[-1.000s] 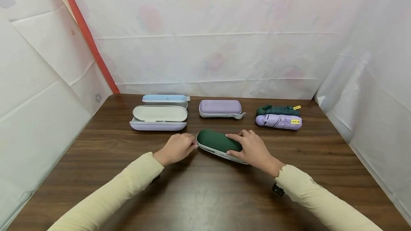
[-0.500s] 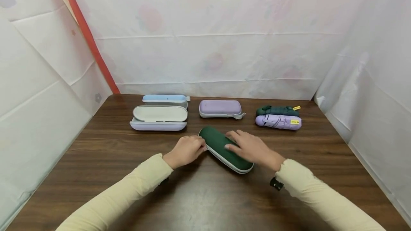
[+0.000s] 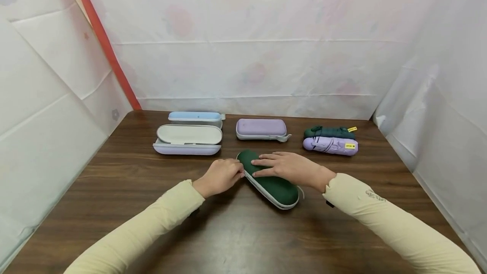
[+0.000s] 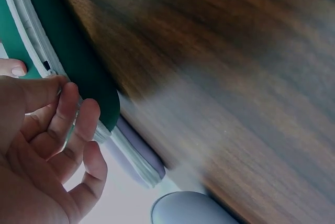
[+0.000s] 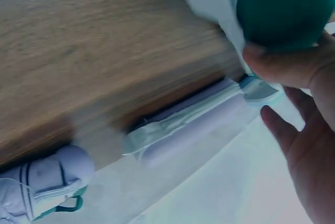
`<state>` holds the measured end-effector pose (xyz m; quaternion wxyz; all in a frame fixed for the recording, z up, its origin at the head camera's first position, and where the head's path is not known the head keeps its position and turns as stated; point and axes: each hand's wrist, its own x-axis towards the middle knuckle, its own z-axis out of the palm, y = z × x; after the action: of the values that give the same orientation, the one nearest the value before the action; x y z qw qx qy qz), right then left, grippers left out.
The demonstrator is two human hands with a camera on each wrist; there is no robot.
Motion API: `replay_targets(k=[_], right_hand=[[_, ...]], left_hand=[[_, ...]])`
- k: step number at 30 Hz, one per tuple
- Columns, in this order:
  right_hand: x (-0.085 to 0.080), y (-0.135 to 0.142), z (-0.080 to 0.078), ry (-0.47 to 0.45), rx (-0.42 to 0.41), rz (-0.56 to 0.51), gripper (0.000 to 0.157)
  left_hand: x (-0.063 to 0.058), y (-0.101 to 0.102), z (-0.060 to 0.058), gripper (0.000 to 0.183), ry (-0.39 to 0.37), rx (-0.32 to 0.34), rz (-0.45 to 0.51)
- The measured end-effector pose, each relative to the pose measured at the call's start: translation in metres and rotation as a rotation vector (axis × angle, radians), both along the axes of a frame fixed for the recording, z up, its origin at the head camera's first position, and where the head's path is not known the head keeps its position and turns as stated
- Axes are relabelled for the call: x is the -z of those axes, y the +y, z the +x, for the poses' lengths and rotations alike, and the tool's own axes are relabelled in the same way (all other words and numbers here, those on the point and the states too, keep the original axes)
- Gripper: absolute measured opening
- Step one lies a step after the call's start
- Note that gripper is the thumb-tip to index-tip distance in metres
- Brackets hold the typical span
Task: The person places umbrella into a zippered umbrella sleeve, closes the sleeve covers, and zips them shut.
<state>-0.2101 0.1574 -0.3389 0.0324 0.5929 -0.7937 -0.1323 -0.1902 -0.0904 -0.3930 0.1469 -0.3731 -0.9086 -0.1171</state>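
A dark green zip case (image 3: 279,190) with a pale zipper edge lies slanted on the table in the head view, its lid down. At its left side, my left hand (image 3: 222,176) pinches the zipper pull; the left wrist view shows thumb and forefinger meeting at the white zipper (image 4: 32,35), the pull mostly hidden between them. Across the top of the case rests my right hand (image 3: 291,168), fingers spread and fairly straight. In the right wrist view, the thumb (image 5: 282,67) of that hand touches the green case (image 5: 285,9).
Behind, a closed purple case (image 3: 261,127) lies on the wooden table (image 3: 182,231). An opened lilac case (image 3: 187,149) and a blue-lidded case (image 3: 195,116) sit at back left. Folded purple (image 3: 330,144) and dark green (image 3: 329,131) umbrellas lie at back right.
The green case has turned so its right end points nearer the person, and its gap has narrowed. The left hand moved slightly right; the right hand shifted from gripping the end to lying on top.
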Motion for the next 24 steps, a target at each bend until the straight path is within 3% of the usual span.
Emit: replay_targets(k=[10,18,24], right_hand=[[-0.012,-0.015,0.005,-0.036,0.068,0.016,0.077],[-0.014,-0.024,0.007,-0.075,0.106,0.025,0.080],[-0.013,-0.025,0.005,-0.125,0.106,-0.006,0.078]], left_hand=[[-0.002,-0.001,-0.003,0.008,-0.015,-0.046,-0.017],[-0.002,0.001,0.000,0.004,-0.005,0.011,-0.033],[-0.002,0.002,0.003,0.005,0.027,0.010,-0.048]])
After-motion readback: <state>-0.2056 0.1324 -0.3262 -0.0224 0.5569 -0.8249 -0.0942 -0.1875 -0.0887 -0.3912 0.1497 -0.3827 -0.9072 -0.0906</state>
